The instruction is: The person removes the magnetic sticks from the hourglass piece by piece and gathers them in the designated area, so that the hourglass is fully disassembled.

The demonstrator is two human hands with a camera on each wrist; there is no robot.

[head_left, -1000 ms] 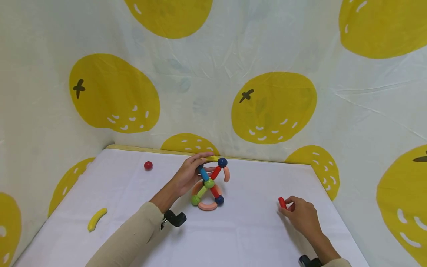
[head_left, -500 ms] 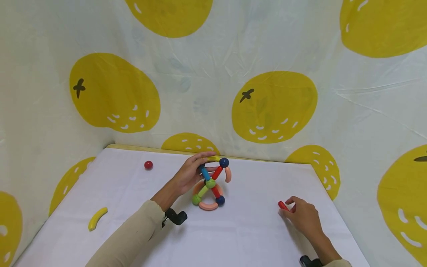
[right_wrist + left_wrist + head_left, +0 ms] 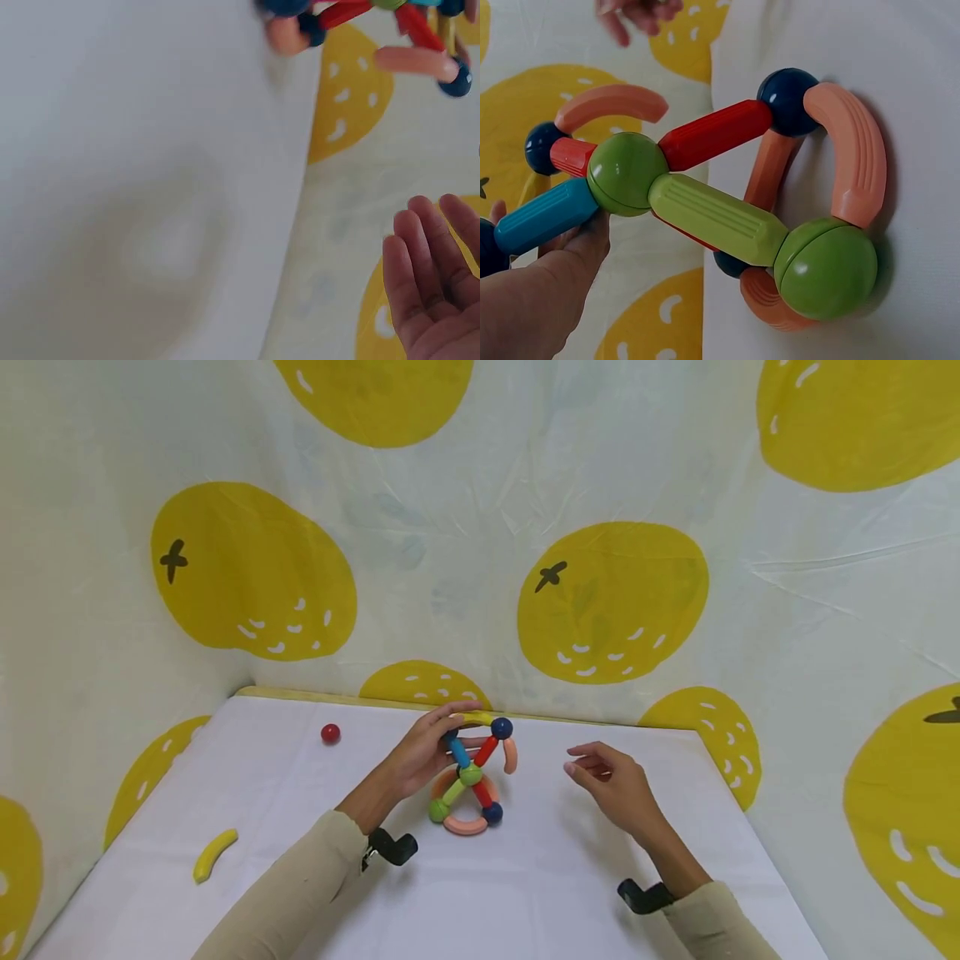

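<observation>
Stick-and-ball frame [image 3: 470, 775]: blurred, cut by the upper edge, right wrist view. Navy ball on the blue stick [image 3: 547, 216], ball [image 3: 490, 251] cropped at the left edge, left wrist view; partly covered by the left hand's [image 3: 416, 758] fingers [image 3: 459, 707], head view. Right hand [image 3: 618, 789]: blurred, cropped above, left wrist view; cropped right and below, right wrist view. Left sleeve [image 3: 288, 885]: cropped below, head view.

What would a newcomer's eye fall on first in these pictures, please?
Probably the large yellow fruit shapes on the backdrop behind the table. Next, the colourful structure of balls and rods near the table's middle, held by the left hand, with the right hand apart to its right. A red ball and a curved yellow piece lie on the table's left.
</observation>
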